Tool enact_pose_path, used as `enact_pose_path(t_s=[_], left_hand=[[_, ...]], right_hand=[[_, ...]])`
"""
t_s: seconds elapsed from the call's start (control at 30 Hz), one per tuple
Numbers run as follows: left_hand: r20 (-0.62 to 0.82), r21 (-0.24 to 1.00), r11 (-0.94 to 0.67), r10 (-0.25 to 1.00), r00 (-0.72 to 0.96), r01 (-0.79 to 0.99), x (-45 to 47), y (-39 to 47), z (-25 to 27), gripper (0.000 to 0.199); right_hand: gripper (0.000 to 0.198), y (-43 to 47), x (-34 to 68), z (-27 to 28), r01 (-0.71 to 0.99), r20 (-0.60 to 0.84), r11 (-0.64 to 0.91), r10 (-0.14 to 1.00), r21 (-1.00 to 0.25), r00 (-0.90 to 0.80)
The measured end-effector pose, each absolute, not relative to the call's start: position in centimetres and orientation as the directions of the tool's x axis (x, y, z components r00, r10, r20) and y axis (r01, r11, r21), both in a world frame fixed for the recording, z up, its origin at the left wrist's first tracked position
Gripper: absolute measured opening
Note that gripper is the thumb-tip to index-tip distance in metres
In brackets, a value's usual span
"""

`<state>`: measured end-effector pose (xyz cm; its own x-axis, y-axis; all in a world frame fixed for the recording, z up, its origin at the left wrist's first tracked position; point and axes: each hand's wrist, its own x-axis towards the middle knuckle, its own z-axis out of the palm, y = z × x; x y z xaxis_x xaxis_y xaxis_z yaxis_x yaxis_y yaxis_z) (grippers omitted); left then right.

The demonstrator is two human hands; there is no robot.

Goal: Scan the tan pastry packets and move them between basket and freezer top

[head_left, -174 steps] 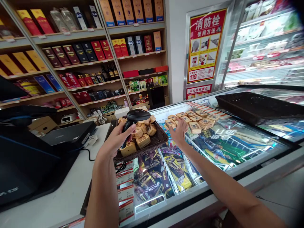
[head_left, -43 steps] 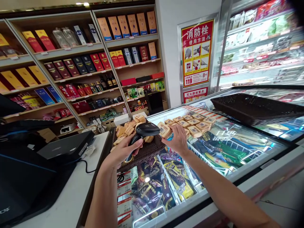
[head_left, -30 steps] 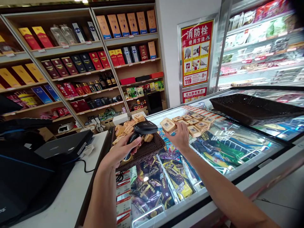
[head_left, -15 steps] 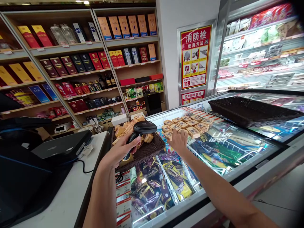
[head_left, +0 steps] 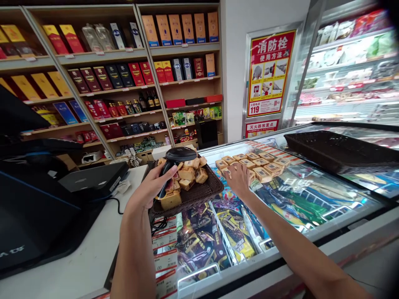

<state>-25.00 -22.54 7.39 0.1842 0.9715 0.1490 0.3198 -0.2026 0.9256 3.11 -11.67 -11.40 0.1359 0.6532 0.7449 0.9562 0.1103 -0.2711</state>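
Note:
My left hand [head_left: 149, 187] is wrapped round the handle of a black barcode scanner [head_left: 181, 154]. The scanner's head is above a dark brown woven basket [head_left: 207, 193] holding a heap of small tan wrapped packages [head_left: 187, 173]. To the right, rows of similar square packages [head_left: 262, 174] lie on the glass top of a freezer [head_left: 299, 199]. My right hand [head_left: 238, 178] rests over the near left corner of these rows, with its fingers bent and apart. The hand covers part of the packages under it, and no lifted package shows.
A second dark woven tray [head_left: 339, 151] lies farther right on the freezer. At left, a white counter [head_left: 93, 236] carries a black machine [head_left: 31, 216] and a black device [head_left: 95, 176]. Shelves of boxed goods [head_left: 174, 31] line the back wall, beside a red poster [head_left: 270, 74].
The scanner has moved left and lower over the basket, showing more of the heaped packages. My right hand has shifted slightly over the corner of the rows. The view has turned a little left.

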Motion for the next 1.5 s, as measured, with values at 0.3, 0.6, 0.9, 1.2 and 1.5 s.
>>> enact_pose_path(t_s=[0.3, 0.6, 0.9, 1.2, 1.5], left_hand=[[0.207, 0.922, -0.238, 0.97, 0.129, 0.307, -27.1, -22.7, 7.4, 0.045], [0.179, 0.932, -0.211, 0.975, 0.131, 0.296, -26.3, -23.0, 7.5, 0.048], [0.156, 0.941, -0.197, 0.974, 0.164, 0.274, -23.0, -22.7, 7.2, 0.046], [0.123, 0.941, -0.166, 0.979, 0.161, 0.296, -23.3, -22.1, 6.9, 0.048], [0.126, 0.95, -0.159, 0.983, 0.137, 0.267, -23.3, -21.9, 6.4, 0.045]], right_hand=[[0.033, -9.1, -6.6, -5.1, 0.901, 0.643, 0.361, 0.754, -0.238, -0.132], [0.045, -7.0, -6.0, -5.0, 0.833, 0.689, 0.496, 0.694, -0.247, -0.209], [0.047, -11.3, -1.5, -3.6, 0.728, 0.734, 0.501, 0.679, -0.468, 0.005], [0.044, -11.4, 0.0, -1.6, 0.697, 0.723, 0.519, 0.691, -0.496, 0.0], [0.044, -10.4, 0.0, -1.9, 0.711, 0.754, 0.527, 0.657, -0.466, 0.007]])
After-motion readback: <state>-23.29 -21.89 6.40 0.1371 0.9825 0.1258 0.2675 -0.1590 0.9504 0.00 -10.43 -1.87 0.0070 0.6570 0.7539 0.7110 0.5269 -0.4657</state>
